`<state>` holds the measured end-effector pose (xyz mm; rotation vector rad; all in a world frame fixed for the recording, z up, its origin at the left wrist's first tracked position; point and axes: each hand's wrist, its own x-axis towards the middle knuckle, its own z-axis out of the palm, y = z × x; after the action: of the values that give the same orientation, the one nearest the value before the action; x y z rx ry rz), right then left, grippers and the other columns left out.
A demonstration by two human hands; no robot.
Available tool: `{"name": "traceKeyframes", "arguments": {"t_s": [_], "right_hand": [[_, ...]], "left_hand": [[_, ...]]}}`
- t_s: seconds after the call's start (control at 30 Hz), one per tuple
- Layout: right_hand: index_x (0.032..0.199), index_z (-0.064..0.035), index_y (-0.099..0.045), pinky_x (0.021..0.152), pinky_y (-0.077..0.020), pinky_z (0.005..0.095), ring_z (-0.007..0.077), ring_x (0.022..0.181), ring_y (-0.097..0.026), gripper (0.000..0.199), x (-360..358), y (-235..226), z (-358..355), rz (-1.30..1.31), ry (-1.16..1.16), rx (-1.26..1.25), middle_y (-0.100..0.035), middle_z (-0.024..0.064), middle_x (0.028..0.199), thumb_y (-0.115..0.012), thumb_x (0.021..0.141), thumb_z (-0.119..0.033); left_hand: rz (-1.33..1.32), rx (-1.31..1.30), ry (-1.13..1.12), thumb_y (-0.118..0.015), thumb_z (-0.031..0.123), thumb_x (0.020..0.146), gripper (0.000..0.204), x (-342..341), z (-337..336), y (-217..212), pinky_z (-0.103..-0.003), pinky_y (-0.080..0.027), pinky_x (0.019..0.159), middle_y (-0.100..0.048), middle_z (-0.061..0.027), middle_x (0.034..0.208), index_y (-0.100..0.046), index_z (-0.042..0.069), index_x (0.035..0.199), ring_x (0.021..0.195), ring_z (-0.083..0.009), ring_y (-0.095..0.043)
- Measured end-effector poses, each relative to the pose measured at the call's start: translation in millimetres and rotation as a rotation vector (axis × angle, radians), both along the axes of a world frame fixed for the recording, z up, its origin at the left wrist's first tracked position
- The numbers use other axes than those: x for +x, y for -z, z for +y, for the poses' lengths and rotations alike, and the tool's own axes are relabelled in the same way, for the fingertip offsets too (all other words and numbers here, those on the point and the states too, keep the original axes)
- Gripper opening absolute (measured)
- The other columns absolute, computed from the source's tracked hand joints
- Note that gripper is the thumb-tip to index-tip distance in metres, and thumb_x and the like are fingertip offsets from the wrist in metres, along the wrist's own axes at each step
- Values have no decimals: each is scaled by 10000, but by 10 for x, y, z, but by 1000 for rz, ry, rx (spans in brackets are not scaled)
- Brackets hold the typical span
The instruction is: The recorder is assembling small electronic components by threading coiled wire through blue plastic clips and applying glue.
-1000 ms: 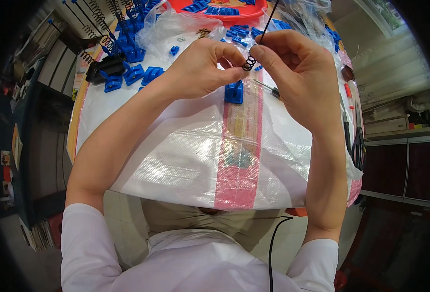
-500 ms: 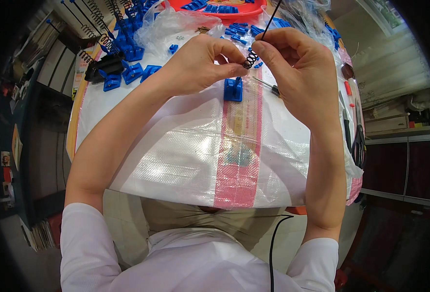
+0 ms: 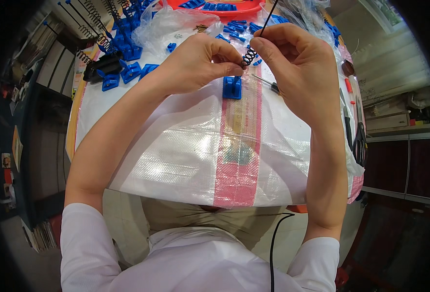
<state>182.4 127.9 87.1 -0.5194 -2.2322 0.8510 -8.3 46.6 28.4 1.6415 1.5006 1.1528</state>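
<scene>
A black coil spring (image 3: 248, 56) stretches at a slant between my two hands. My left hand (image 3: 195, 65) pinches its lower end between thumb and forefinger. My right hand (image 3: 297, 70) is closed round its upper end, and a thin black rod (image 3: 270, 18) sticks up out of those fingers. Just below my left fingertips is a square blue plastic piece (image 3: 232, 88) with an upright part; whether they touch it I cannot tell. A thin screwdriver (image 3: 265, 83) lies beside my right hand, its handle partly hidden behind the palm.
Blue pieces with springs and rods (image 3: 125, 41) crowd the far left. A red basin (image 3: 219, 13) with blue parts stands at the back, near plastic bags (image 3: 168, 27) and brass screws (image 3: 201, 28). Scissors (image 3: 360, 143) lie at the right edge. A woven white sheet (image 3: 176, 155) covers the table.
Both hands keep their pinch on the spring and rod. The whole picture has shifted very slightly; the spring's coils show a little more between my hands.
</scene>
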Motion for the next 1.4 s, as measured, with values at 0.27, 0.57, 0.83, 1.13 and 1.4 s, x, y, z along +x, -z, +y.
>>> {"name": "traceKeyframes", "arguments": {"t_s": [0.27, 0.57, 0.83, 1.13, 1.4], "right_hand": [[1016, 29, -727, 654, -492, 214, 54, 738, -652, 173, -5, -11, -4, -12, 3, -6, -731, 36, 817, -717, 956, -133], [1013, 30, -729, 656, -493, 215, 55, 740, -655, 181, 4, -5, 1, -12, 16, 5, -732, 37, 813, -726, 949, -139], [1021, 26, -724, 663, -495, 218, 57, 749, -652, 185, -5, 21, -2, 13, -1, 6, -729, 35, 828, -729, 948, -144], [1025, 25, -722, 697, -511, 222, 66, 775, -666, 202, -16, 73, -4, 58, 0, 5, -731, 35, 842, -738, 941, -159], [1066, 30, -719, 692, -553, 284, 155, 733, -715, 233, 112, 232, -12, 114, 51, -3, -754, 109, 848, -703, 906, -139]], "left_hand": [[44, 13, 7, -767, 111, 902, 166, -4, -5, -3, -290, -531, 846, -741, -42, 913, -756, -7, 1018, 864, -112, -662], [-9, 1, 11, -761, 115, 908, 172, 10, -3, 22, -288, -528, 848, -737, -42, 912, -754, -13, 1023, 868, -110, -657], [117, -42, 78, -707, 67, 892, 269, -132, -16, -62, -281, -504, 826, -704, -31, 1022, -691, 2, 1153, 911, -111, -619], [-63, -58, -46, -771, 77, 832, 350, 69, -81, 215, -289, -512, 872, -697, -58, 1037, -680, 7, 1162, 948, -133, -622], [-298, -63, -57, -769, 37, 866, 268, 93, -101, 328, -265, -532, 871, -714, -57, 999, -705, -1, 1123, 916, -118, -647]]}}
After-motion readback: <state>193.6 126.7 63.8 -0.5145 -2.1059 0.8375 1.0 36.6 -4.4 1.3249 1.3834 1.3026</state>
